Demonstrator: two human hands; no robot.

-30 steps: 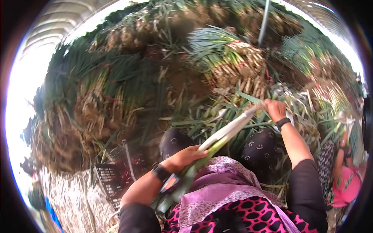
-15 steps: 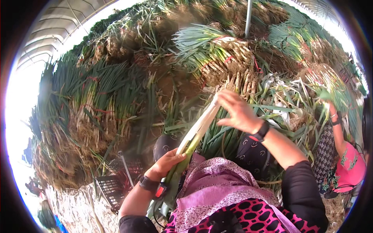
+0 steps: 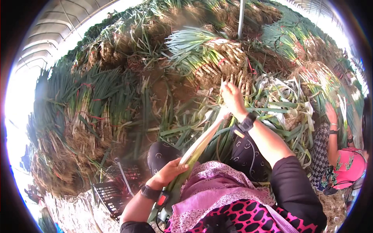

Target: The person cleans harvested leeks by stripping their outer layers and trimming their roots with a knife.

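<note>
the left hand [image 3: 171, 171] is clamped around the green onion stalk [image 3: 199, 145] at its lower, green part. the stalk runs slantwise from the lap up to the right hand [image 3: 232, 97].

progress, as a judgement: the shaft shows pale and clean along most of its length, so the stripping of this stalk looks well advanced, with the root end left to finish. the bundled heaps [image 3: 210, 58] on all sides, their roots brown with soil, suggest that most of the work lies ahead.

hard to make out:
- the right hand sits at the root end, against loose trimmed leaves [image 3: 283, 105] — whether its fingers pinch the stalk, a strip of skin or nothing cannot be told.
- the stalk's leaf end is covered by the left forearm and the apron [image 3: 217, 186].
- a second person at the right edge is cut off — only a raised hand [image 3: 331, 113] and a pink garment show.
</note>
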